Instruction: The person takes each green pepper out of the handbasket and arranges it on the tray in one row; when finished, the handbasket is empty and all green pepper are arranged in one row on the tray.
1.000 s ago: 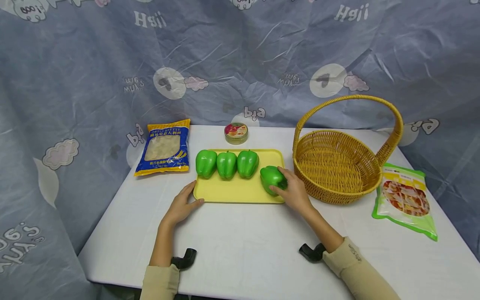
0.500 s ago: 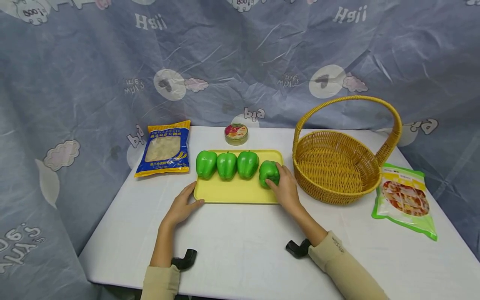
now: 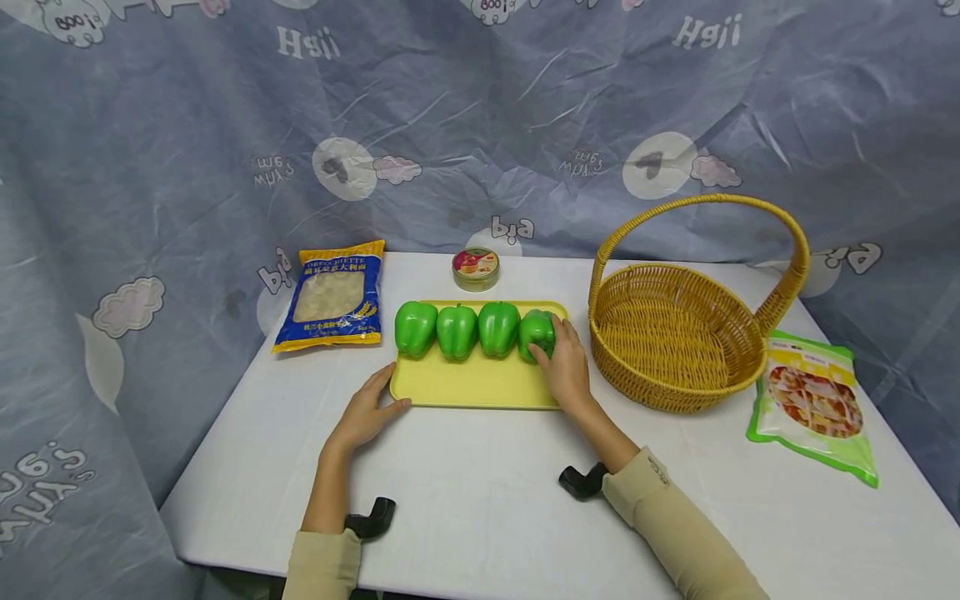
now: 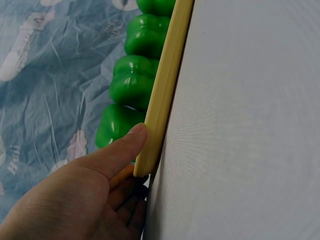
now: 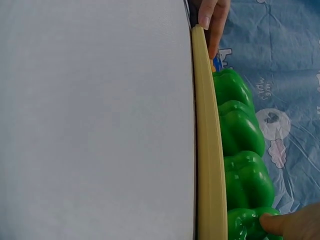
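A shallow yellow tray lies on the white table with green bell peppers in a row along its far side. Three of them, one of which is the middle bell pepper, stand side by side at the left. At the row's right end, my right hand holds another bell pepper, thumb in front and fingers on its right. My left hand holds the tray's near left corner. In the left wrist view its thumb presses the rim, while the other fingers are partly hidden behind the corner.
A wicker basket with a tall handle stands right of the tray. Beyond it lies a green-edged food bag. A blue and yellow pasta bag lies at the left, and a round tin sits behind the tray.
My right hand has moved the rightmost pepper left and away from me, turning it into line beside the other three. My left hand has stayed at the tray corner.
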{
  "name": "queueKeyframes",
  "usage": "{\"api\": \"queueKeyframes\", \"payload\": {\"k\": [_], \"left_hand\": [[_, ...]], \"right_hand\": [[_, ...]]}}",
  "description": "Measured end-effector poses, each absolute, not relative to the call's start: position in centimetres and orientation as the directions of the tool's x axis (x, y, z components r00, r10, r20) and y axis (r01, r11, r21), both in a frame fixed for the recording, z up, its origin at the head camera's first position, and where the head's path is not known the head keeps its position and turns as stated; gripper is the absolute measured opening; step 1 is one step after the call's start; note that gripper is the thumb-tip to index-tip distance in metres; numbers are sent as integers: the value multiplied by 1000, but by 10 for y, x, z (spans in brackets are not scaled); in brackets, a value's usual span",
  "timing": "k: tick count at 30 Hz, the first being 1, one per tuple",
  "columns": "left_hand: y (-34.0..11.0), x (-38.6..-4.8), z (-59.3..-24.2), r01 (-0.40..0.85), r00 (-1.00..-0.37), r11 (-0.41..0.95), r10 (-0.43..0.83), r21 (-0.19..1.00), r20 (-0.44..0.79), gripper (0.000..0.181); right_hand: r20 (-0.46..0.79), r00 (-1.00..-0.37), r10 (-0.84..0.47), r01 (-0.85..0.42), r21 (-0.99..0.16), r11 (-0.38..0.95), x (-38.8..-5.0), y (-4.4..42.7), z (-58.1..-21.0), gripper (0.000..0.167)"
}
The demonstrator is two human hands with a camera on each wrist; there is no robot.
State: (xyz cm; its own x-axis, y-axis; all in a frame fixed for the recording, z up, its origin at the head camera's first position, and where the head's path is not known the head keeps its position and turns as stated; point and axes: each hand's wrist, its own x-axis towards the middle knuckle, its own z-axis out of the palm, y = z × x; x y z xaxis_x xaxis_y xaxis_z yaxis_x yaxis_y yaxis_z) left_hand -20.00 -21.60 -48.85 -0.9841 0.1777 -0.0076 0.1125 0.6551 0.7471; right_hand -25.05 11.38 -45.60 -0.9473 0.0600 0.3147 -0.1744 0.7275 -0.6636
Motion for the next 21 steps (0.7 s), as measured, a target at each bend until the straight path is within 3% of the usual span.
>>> {"api": "queueKeyframes", "payload": {"k": [12,21], "left_hand": [[-216,-204,-490,121,-983,659,184,742,-4,74],[-219,-203,-491,120,-984,654,178,747,2,74]], "right_hand": [[324,-945,50,-183,-649,738,-249,116,-453,72],[393,-919,-38,-281,-583,763,-212,120,-413,72]]}}
